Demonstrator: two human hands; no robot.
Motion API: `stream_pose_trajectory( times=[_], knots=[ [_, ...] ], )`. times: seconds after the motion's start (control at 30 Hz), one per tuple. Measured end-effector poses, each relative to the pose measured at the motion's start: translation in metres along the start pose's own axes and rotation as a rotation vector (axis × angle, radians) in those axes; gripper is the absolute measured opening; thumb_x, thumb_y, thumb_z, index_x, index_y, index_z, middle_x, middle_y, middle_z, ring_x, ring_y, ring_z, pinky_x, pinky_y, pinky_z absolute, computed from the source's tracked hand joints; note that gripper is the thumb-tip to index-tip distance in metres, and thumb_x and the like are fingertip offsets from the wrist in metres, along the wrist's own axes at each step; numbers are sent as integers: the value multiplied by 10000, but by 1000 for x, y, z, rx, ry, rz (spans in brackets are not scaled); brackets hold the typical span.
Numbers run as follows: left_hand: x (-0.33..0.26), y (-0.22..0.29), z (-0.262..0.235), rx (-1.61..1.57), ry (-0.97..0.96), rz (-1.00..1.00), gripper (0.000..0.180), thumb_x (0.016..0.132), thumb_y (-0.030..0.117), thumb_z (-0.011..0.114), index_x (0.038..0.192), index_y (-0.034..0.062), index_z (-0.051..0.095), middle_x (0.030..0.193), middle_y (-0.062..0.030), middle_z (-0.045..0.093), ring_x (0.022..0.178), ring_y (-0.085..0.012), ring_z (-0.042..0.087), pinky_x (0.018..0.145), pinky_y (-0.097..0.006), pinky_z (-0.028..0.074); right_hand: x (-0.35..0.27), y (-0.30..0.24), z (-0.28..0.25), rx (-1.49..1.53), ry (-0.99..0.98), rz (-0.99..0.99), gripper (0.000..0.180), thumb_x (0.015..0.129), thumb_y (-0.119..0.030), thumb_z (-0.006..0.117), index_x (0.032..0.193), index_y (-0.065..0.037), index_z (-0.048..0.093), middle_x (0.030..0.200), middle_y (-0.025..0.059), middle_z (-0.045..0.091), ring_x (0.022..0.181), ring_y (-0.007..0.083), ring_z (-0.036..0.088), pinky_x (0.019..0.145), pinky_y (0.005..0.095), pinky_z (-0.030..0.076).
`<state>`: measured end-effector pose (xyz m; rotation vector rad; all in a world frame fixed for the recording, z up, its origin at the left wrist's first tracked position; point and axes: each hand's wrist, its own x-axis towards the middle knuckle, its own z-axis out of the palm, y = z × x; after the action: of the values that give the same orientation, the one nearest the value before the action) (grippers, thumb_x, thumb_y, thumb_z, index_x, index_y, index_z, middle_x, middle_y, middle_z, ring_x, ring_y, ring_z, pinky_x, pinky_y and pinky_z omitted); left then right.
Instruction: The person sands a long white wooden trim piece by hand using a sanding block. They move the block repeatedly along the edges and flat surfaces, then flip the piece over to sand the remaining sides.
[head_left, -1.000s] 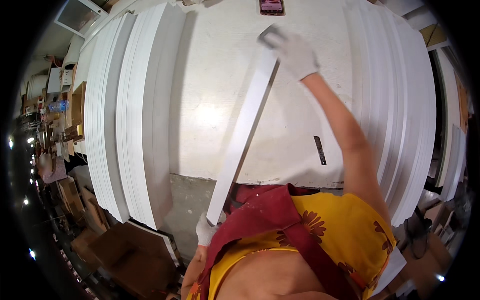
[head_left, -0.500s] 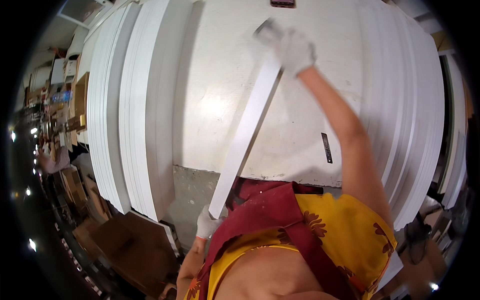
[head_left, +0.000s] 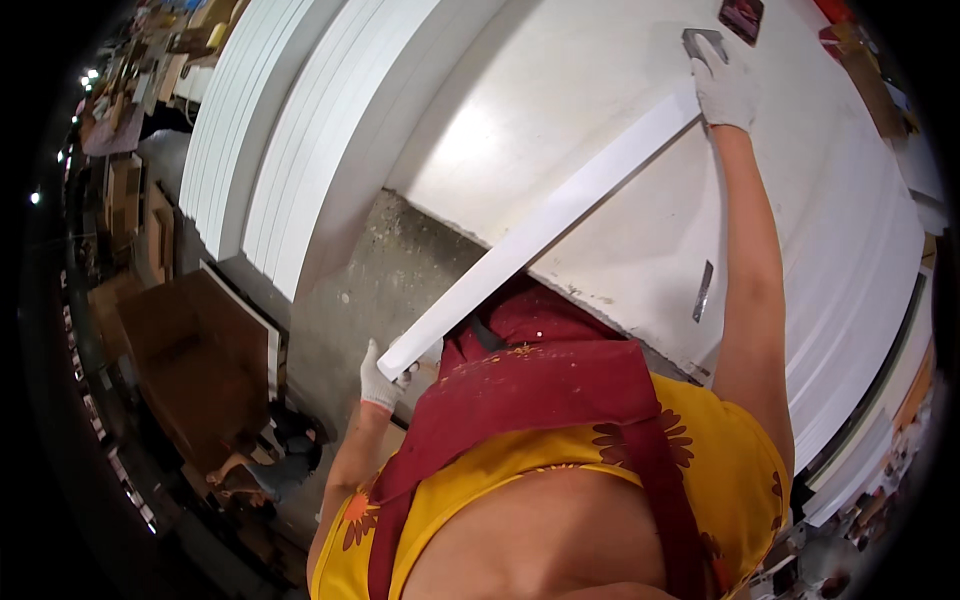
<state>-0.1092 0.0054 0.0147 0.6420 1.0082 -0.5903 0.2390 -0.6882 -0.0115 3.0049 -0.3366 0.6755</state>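
A long, narrow white board [head_left: 560, 215] slants across the white worktable, its near end out past the table's front edge. My left hand [head_left: 380, 380], in a pale glove with an orange cuff, is closed around that near end. At the far end, my gloved right hand [head_left: 724, 85] holds a small grey sanding block [head_left: 703, 44], fingers laid along its top. The block sits just beyond the board's far tip; whether it touches the board I cannot tell. A short dark metal strip [head_left: 704, 290] lies on the table beside my right forearm.
Tall stacks of white boards [head_left: 330, 130] stand on the left, with more white boards [head_left: 850, 290] on the right. A phone [head_left: 741, 18] lies at the far side of the white tabletop [head_left: 620, 250]. Brown cartons [head_left: 190, 350] and another person [head_left: 270, 475] are at lower left.
My view has turned, so the board now slants more toward the right. My right hand with the sanding block has come to the board's far end; my left hand keeps the near end.
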Motion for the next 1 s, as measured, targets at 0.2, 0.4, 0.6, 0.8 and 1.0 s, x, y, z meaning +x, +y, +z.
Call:
stream_pose_trajectory(
  times=[0.2, 0.4, 0.6, 0.8, 1.0],
  knots=[
    [0, 8, -7, 105, -119, 156, 501, 981, 337, 433, 1217, -83, 572, 967, -248, 681, 649, -388, 662, 374, -308, 495, -51, -83, -64, -40, -60, -103, 418, 906, -438, 573, 1316, -391, 635, 1413, 45, 570, 1162, 351, 578, 1008, 483, 448],
    [-51, 45, 40, 256, -148, 555, 519, 982, 335, 501, 1216, -117, 601, 1071, -241, 688, 768, -320, 685, 502, -330, 504, -117, -149, -137, 210, 51, -123, 385, 891, -379, 603, 1256, -308, 704, 1360, 138, 601, 1146, 355, 586, 1037, 453, 423],
    [-101, 63, 74, 379, -399, 650, 536, 1029, 327, 455, 1264, -137, 581, 1147, -237, 682, 888, -270, 676, 598, -326, 506, -220, -293, -237, 580, 173, -269, 416, 865, -281, 643, 1266, -182, 699, 1404, 199, 562, 1234, 329, 528, 1037, 478, 400],
    [-117, 68, 71, 479, -476, 684, 666, 1070, 465, 354, 1332, -121, 533, 1233, -225, 645, 1001, -269, 651, 845, -344, 530, -308, -432, -326, 1071, 83, -643, 466, 723, -204, 738, 1189, -196, 708, 1314, 171, 559, 1141, 341, 538, 907, 438, 457],
    [-102, 70, 61, 57, -877, 239, 669, 1063, 477, 359, 1460, -59, 401, 1299, -176, 597, 1158, -262, 594, 1008, -379, 488, -310, -466, -338, 1139, 118, -916, 496, 645, -169, 697, 1141, -184, 707, 1287, 138, 567, 1064, 328, 575, 795, 438, 521]
  ],
)
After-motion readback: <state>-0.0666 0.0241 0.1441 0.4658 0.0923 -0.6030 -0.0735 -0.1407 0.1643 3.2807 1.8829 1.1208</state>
